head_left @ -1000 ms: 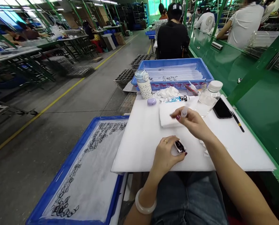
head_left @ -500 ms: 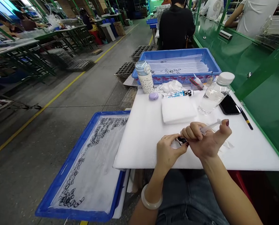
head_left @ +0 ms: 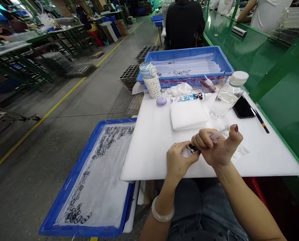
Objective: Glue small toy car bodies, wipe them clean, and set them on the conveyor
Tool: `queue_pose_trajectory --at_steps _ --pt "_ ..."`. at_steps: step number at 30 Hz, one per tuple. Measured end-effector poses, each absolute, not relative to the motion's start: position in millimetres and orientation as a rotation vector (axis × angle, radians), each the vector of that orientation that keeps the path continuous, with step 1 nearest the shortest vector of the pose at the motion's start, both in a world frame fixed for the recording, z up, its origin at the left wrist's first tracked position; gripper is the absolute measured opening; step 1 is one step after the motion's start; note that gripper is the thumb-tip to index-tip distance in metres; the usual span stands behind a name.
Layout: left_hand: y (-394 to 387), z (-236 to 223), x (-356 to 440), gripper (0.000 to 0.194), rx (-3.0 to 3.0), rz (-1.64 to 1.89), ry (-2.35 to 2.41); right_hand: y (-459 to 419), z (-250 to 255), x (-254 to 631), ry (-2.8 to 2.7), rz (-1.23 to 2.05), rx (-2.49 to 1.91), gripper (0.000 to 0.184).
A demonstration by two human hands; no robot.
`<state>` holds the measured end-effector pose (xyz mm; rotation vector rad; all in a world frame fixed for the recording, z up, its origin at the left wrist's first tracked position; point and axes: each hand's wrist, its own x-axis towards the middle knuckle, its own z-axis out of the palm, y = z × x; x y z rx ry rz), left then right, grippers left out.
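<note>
My left hand (head_left: 178, 160) pinches a small dark glossy part (head_left: 193, 148) against the white board (head_left: 154, 150) near its front edge. My right hand (head_left: 216, 147) is closed round a clear syringe (head_left: 219, 133), thumb on the plunger end, with the tip aimed down at the dark part. The two hands touch over the part. A white foam pad (head_left: 188, 115) lies just beyond them.
A clear water bottle (head_left: 227, 95), a black phone (head_left: 243, 107) and a black pen (head_left: 261, 122) lie to the right. A spotted bottle (head_left: 151, 80), a tube (head_left: 188, 97) and a cloth sit at the back. Blue trays (head_left: 71, 180) (head_left: 184, 53) hold several small dark rings. People work ahead.
My right hand came back from the foam pad with the syringe and met my left hand over the dark part. In the last half second both hands stayed put; the view shifted slightly.
</note>
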<state>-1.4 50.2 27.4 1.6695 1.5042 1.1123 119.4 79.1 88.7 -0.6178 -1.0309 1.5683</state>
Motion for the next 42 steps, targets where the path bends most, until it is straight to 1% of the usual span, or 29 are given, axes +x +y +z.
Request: queue_pose_trajectory --at_steps 16,19,22,24,26,28,29,31,32,34,36,39,40,42 --pt "50 27 0 0.023 1.674 1.117 1.525 76 89 112 -1.016 1.439 -0.68 0.072" --pt "50 26 -1 0.024 1.677 1.118 1.533 70 90 113 -1.048 1.416 -0.71 0.071" --pt "50 24 -1 0.02 1.7 1.108 1.524 72 100 116 -1.17 1.392 -0.722 0.072" --pt "48 23 -1 0.022 1.723 1.095 1.502 86 106 116 -1.258 1.305 -0.662 0.072" --pt "47 22 -3 0.028 1.755 1.088 1.48 110 107 112 -1.293 1.143 -0.63 0.072" --pt "45 20 -7 0.034 1.802 1.079 1.458 136 100 111 -1.348 0.991 -0.759 0.067" --pt "44 18 -9 0.036 1.832 1.072 1.445 147 96 114 -1.42 0.933 -0.881 0.063" --pt "44 14 -14 0.043 1.899 1.047 1.413 156 85 130 -1.464 0.82 -0.987 0.051" --pt "44 12 -15 0.046 1.931 1.031 1.4 156 81 145 -1.458 0.742 -1.035 0.05" --pt "43 8 -14 0.05 1.983 1.002 1.388 150 73 184 -1.388 0.528 -1.174 0.054" --pt "41 8 -10 0.051 1.996 1.0 1.389 146 66 231 -1.307 0.375 -1.369 0.053" --pt "39 14 -16 0.045 1.95 1.082 1.345 151 53 290 -1.259 0.24 -1.734 0.038" --pt "39 16 -26 0.044 1.926 1.13 1.345 155 49 305 -1.265 0.233 -1.809 0.034" --pt "42 17 -61 0.046 1.844 1.241 1.454 161 41 326 -1.322 0.194 -1.883 0.036"
